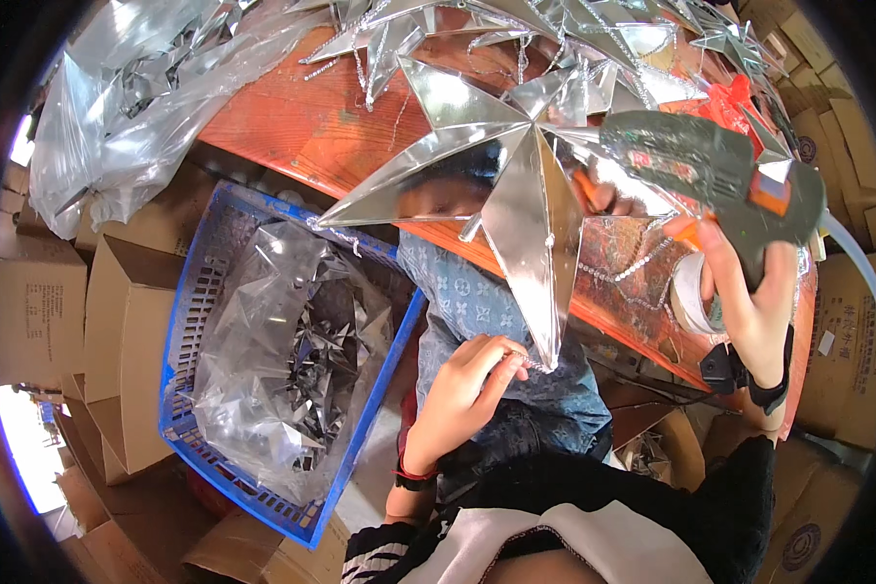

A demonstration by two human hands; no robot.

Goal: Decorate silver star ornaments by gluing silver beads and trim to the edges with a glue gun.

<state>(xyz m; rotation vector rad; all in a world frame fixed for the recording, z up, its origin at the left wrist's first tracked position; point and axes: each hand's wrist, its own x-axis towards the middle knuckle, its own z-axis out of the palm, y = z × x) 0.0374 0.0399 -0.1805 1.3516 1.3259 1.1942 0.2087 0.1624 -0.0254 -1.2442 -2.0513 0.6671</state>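
A large mirrored silver star [530,209] with folded points lies over the near edge of the table, one point reaching down toward me. At that point's tip my left hand [465,394] pinches a thin silver bead string [540,366]. My right hand [754,307] is wrapped round the handle of a dark green glue gun [686,156] with an orange trigger. The gun's nose is turned left, over the star's right side; whether it touches is hard to tell. A whitish translucent glue stick [850,248] sticks out of its back.
More silver stars [594,44] and bead strings cover the far side of the reddish wooden table [292,127]. A white roll [689,297] sits by my right hand. At left are a blue basket [180,341] of silver pieces, a clear plastic bag [97,156] and cardboard boxes [136,341].
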